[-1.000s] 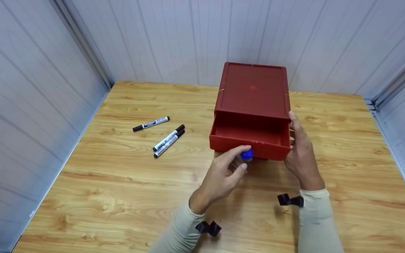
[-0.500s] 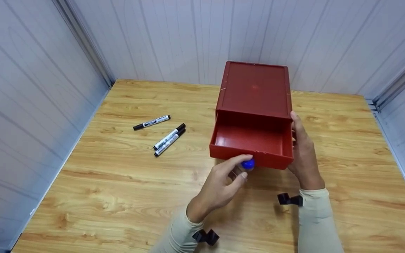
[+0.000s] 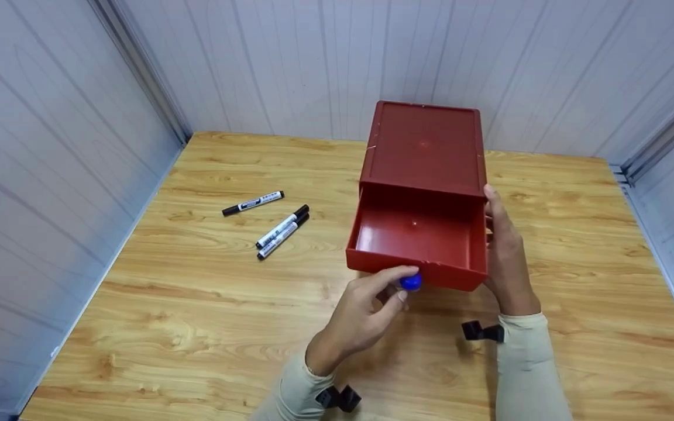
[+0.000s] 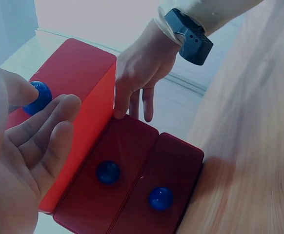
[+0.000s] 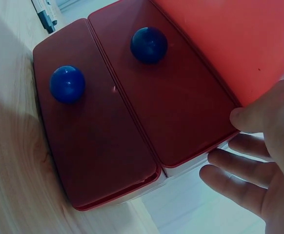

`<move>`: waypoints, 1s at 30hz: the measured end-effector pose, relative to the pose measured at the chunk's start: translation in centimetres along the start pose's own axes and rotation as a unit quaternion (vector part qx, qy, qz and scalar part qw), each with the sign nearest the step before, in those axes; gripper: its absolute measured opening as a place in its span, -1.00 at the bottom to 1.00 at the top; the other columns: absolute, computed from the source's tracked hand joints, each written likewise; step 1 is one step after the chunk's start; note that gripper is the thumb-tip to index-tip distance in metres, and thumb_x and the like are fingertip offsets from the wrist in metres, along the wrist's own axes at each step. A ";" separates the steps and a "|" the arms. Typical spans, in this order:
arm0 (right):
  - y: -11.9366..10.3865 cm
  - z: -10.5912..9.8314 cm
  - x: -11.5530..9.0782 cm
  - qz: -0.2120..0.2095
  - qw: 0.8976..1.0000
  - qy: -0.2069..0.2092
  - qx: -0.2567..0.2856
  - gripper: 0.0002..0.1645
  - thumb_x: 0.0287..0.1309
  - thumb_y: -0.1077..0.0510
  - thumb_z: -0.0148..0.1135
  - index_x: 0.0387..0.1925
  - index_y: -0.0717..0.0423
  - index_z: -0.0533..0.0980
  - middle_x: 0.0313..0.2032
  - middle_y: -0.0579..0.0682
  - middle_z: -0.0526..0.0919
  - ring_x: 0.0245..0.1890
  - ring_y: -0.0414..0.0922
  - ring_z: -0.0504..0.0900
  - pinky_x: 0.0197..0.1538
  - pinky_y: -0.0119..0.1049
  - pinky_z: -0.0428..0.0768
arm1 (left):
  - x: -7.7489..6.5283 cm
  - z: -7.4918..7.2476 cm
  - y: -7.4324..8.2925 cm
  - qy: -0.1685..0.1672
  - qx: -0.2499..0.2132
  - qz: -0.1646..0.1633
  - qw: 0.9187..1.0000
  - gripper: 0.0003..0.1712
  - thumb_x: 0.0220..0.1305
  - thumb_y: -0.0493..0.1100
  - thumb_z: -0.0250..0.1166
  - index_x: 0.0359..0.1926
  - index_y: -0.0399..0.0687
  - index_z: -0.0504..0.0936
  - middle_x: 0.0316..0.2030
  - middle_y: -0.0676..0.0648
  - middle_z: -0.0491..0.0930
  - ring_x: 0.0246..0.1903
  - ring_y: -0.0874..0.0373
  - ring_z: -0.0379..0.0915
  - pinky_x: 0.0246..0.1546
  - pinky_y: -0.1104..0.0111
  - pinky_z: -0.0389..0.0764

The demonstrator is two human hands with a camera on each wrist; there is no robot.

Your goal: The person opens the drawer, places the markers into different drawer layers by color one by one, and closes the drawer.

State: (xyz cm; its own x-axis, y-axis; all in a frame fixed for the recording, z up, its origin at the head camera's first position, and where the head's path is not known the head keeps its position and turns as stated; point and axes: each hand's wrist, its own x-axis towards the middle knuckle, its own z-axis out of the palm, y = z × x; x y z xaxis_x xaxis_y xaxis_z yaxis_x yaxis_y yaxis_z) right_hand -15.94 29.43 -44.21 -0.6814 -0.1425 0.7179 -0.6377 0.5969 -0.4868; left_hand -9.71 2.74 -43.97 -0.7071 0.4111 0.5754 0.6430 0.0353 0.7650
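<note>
A red plastic drawer cabinet (image 3: 425, 146) stands against the back wall, its top drawer (image 3: 451, 278) pulled well out with a bare floor showing inside. My left hand (image 3: 353, 316) pinches the blue round knob (image 3: 411, 283) on that drawer's front between thumb and fingers. At the cabinet's right side, my right hand (image 3: 506, 266) rests on the wall near the front corner. In the right wrist view its thumb lies at the front edge, with fingers (image 5: 234, 187) fairly straight along the side. Two lower drawers, with blue knobs (image 4: 108, 172), are closed.
Three black-and-white markers lie left of the cabinet on the wooden table (image 3: 196, 316): one marker (image 3: 253, 203) apart, and a pair side by side, the nearer marker (image 3: 283, 236) included. Pale panel walls (image 3: 290, 64) enclose the table at back and sides.
The top drawer has slid further out toward me, with my left hand drawing back on its knob. More of the drawer's floor shows. My right hand has stayed at the cabinet's side.
</note>
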 end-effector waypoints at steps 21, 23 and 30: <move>0.1 0.3 -0.3 0.054 0.998 0.013 0.023 0.02 0.07 0.55 0.33 0.50 0.17 0.10 0.11 0.19 0.54 -0.01 0.10 0.60 -0.14 -0.57 0.53 | -0.9 -0.7 0.8 -0.017 0.057 0.011 0.998 -0.56 0.37 -0.32 0.21 0.25 -0.03 0.57 -0.29 0.06 0.69 -0.35 0.36 0.54 -0.44 0.53 0.53; 0.2 0.4 -0.3 0.055 0.998 0.019 0.026 0.02 0.04 0.56 0.34 0.49 0.20 0.11 0.11 0.18 0.55 -0.03 0.10 0.60 -0.16 -0.57 0.51 | -0.9 -0.7 0.8 -0.019 0.057 0.013 0.998 -0.55 0.37 -0.32 0.21 0.25 -0.03 0.56 -0.29 0.05 0.69 -0.35 0.36 0.56 -0.44 0.52 0.55; 0.2 0.3 -0.3 0.060 0.998 0.019 0.021 -0.02 0.09 0.52 0.33 0.49 0.21 0.12 0.12 0.21 0.53 -0.01 0.11 0.59 -0.11 -0.60 0.50 | -0.9 -0.9 0.8 -0.026 0.055 0.024 0.998 -0.56 0.36 -0.33 0.21 0.24 -0.04 0.57 -0.25 0.03 0.71 -0.38 0.38 0.58 -0.51 0.50 0.55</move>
State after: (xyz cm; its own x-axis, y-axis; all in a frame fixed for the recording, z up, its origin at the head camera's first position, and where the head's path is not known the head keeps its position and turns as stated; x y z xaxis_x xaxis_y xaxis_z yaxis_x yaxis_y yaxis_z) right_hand -15.96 29.33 -44.63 -0.7400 -0.0427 0.6713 -0.5680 0.5743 -0.5896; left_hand -8.80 1.58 -43.60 -0.6609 0.4611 0.5922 0.7056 0.1128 0.6996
